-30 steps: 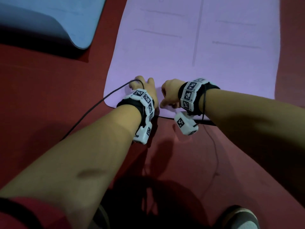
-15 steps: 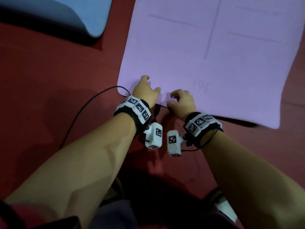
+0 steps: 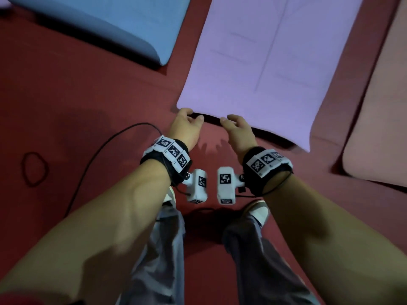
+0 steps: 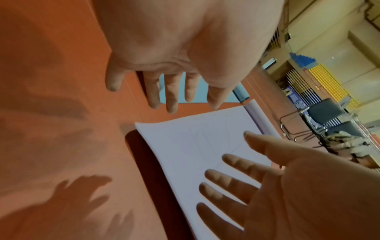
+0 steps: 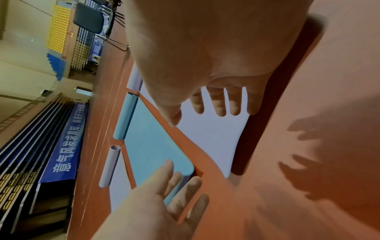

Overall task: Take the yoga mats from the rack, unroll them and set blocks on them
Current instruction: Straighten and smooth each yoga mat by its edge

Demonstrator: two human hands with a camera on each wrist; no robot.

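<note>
A purple yoga mat [image 3: 275, 62] lies unrolled on the red floor, its near edge curling a little off the floor with a dark shadow under it. My left hand [image 3: 187, 122] and right hand [image 3: 235, 126] hover side by side just at that near edge, fingers straight and spread, holding nothing. The left wrist view shows the left hand [image 4: 164, 91] above the mat's corner [image 4: 195, 146]; the right wrist view shows the right hand [image 5: 216, 104] over the mat [image 5: 216, 133]. No blocks are in view.
A blue mat [image 3: 99, 25] lies to the left, a pink mat [image 3: 378, 128] to the right. A black cable [image 3: 105, 146] and a black band [image 3: 34, 168] lie on the floor at left. My shoe [image 3: 257, 211] stands below. Chairs [image 4: 324, 110] stand beyond the mats.
Both hands held the purple mat's near edge a second ago; they have let go, opened and drawn back from it. The view has risen and now takes in the pink mat.
</note>
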